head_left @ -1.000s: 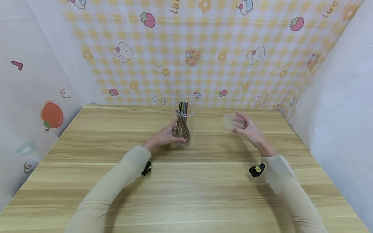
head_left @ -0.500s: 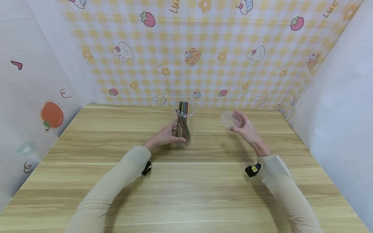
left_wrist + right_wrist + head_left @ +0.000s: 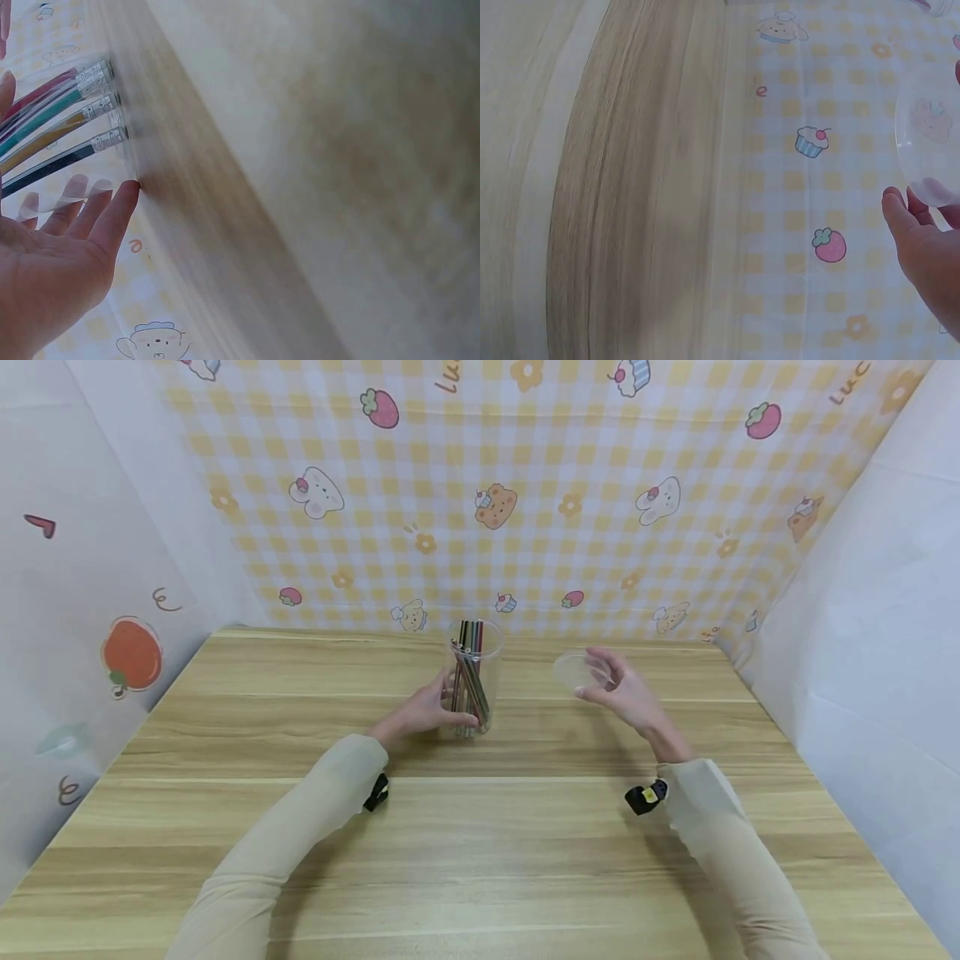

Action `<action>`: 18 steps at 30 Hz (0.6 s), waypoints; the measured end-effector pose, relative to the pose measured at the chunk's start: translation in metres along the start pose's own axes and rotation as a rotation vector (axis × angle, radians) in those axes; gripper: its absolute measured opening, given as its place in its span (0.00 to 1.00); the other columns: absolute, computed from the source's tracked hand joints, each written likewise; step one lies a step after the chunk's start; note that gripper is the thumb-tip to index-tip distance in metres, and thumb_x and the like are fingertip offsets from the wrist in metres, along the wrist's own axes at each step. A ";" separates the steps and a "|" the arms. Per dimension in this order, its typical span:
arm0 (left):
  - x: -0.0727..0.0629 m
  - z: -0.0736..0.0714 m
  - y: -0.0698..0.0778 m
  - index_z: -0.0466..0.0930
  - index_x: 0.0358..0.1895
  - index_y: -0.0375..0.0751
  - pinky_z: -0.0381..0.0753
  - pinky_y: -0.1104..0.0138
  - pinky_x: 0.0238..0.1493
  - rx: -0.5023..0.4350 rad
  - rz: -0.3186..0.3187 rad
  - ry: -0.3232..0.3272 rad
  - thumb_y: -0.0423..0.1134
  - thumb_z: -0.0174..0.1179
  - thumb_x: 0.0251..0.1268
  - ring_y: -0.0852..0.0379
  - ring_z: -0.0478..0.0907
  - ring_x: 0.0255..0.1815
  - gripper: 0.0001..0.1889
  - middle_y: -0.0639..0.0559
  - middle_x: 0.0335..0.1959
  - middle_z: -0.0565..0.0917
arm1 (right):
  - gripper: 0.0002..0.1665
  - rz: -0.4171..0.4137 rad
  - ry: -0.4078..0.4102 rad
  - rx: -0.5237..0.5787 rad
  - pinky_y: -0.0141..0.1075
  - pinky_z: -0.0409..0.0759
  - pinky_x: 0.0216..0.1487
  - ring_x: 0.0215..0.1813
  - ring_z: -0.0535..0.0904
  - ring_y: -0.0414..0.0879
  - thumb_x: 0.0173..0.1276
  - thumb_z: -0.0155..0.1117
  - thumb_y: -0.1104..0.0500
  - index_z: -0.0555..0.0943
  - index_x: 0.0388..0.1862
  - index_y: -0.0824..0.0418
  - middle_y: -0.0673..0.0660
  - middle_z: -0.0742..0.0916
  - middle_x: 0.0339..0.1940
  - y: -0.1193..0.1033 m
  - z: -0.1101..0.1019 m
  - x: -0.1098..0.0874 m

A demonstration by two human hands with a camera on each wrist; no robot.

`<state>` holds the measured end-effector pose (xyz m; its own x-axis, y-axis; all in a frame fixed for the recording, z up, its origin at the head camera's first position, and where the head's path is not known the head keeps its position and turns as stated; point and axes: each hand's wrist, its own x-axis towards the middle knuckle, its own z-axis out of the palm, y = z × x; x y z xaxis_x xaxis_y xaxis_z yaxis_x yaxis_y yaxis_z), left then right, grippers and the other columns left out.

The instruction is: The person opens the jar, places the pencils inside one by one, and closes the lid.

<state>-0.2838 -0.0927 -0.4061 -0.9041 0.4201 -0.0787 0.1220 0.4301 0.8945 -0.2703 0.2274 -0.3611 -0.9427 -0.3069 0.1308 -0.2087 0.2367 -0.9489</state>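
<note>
A clear plastic jar [image 3: 491, 689] stands upright at the back middle of the table in the head view, with several pencils [image 3: 470, 681] leaning inside. My left hand [image 3: 420, 710] grips the jar low on its left side, thumb across the front and fingers behind. In the left wrist view, eraser ends of the pencils [image 3: 60, 116] point to the jar's bottom. To the right, my right hand [image 3: 630, 697] holds a thin translucent round lid [image 3: 572, 671] by its right edge, above the table and apart from the jar. The right wrist view shows the lid [image 3: 919, 142] partly cut off.
The wooden table [image 3: 480, 860] reaches back to a yellow checked cloth [image 3: 555, 460] printed with cartoon figures. White cloth walls [image 3: 877, 635] stand at both sides. Black wrist devices [image 3: 645, 796] hang beneath the sleeves.
My right hand has moved left with the lid, bringing it nearer the jar. The left hand and the jar have stayed in place.
</note>
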 end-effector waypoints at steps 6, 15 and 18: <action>0.000 0.000 0.001 0.35 0.69 0.51 0.51 0.52 0.61 -0.002 -0.007 0.000 0.47 0.70 0.40 0.46 0.58 0.61 0.57 0.40 0.61 0.62 | 0.45 -0.027 -0.045 -0.009 0.42 0.51 0.64 0.66 0.51 0.56 0.55 0.62 0.69 0.49 0.67 0.66 0.65 0.57 0.65 -0.009 0.010 0.004; 0.001 -0.001 -0.001 0.31 0.69 0.55 0.51 0.52 0.61 0.019 0.011 -0.012 0.49 0.69 0.41 0.46 0.58 0.61 0.58 0.40 0.61 0.62 | 0.45 -0.095 -0.062 -0.023 0.39 0.50 0.64 0.66 0.53 0.53 0.53 0.61 0.72 0.48 0.66 0.69 0.65 0.59 0.64 -0.017 0.027 0.013; 0.001 -0.001 -0.001 0.32 0.69 0.55 0.51 0.51 0.61 0.021 0.013 -0.013 0.49 0.69 0.41 0.46 0.58 0.61 0.58 0.39 0.60 0.62 | 0.45 -0.139 -0.069 -0.024 0.38 0.52 0.64 0.65 0.54 0.51 0.52 0.61 0.73 0.49 0.66 0.69 0.64 0.60 0.65 -0.023 0.030 0.017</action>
<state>-0.2855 -0.0937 -0.4062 -0.8969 0.4362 -0.0731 0.1422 0.4410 0.8862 -0.2734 0.1887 -0.3459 -0.8843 -0.4006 0.2399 -0.3430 0.2088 -0.9158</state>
